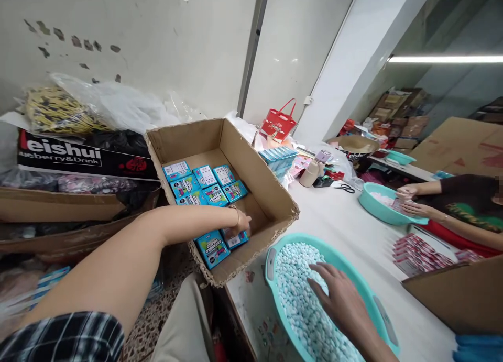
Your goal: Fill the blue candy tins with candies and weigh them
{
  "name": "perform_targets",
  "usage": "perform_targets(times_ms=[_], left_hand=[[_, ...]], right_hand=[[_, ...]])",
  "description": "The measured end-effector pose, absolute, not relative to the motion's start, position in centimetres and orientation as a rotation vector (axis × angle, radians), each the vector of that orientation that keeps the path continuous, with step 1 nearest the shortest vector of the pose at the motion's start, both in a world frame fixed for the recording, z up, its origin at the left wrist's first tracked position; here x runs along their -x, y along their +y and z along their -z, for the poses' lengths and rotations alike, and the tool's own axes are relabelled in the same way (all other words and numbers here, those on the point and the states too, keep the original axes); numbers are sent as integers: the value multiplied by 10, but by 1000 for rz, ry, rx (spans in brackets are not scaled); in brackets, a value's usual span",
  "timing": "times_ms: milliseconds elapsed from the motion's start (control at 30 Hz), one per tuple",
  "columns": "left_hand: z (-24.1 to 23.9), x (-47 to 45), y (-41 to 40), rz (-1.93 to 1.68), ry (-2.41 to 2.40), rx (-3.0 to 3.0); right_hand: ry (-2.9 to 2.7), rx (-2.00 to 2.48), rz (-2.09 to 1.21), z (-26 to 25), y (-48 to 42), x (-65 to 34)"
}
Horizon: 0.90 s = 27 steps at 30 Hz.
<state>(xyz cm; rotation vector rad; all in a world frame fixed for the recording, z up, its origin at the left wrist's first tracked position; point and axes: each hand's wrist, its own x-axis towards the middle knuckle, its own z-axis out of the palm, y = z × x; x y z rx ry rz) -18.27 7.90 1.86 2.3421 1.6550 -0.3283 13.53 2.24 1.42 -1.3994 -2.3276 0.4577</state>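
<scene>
Ok, blue pack [237, 240] is in cardboard box [251, 173] w/ more blue packs [215, 194]. L hand [240, 223] right at it; fingers blurred, can't tell if clamped. R hand [338, 293] over tub [362, 279] of pale blue candies [294, 294], fingers apart. Tub's on counter [322, 215], nr box.

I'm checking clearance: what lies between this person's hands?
Between left hand and right hand, the head view shows the cardboard box's wall, teal basin's rim and pale-blue pieces.

carton [261, 168] left of basin [360, 279]
</scene>
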Motion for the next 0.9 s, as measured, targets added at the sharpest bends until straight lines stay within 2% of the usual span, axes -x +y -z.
perform_targets(times_ms=[100, 200, 333, 400, 500, 700, 900], left_hand=[[-38, 196, 80, 391, 1642, -2324], [-79, 229, 75, 255, 1697, -2408], [-139, 280, 37, -125, 1891, -2536], [-153, 294, 4, -517, 1923, -2569], [-143, 296, -49, -1091, 1763, -2542], [-77, 280, -96, -1626, 1708, -2300], [-63, 278, -91, -2168, 1682, -1801]], right_hand=[[-2390, 1224, -425, -58, 14, -79], [-2652, 1021, -475, -83, 15, -5], [-3099, 1005, -611, -67, 34, 84], [-3176, 1138, -811, -50, 46, 114], [-3161, 1263, -962, -32, 59, 134], [-3128, 1262, -1182, -15, 59, 143], [-3009, 1094, -1017, 0, 49, 164]])
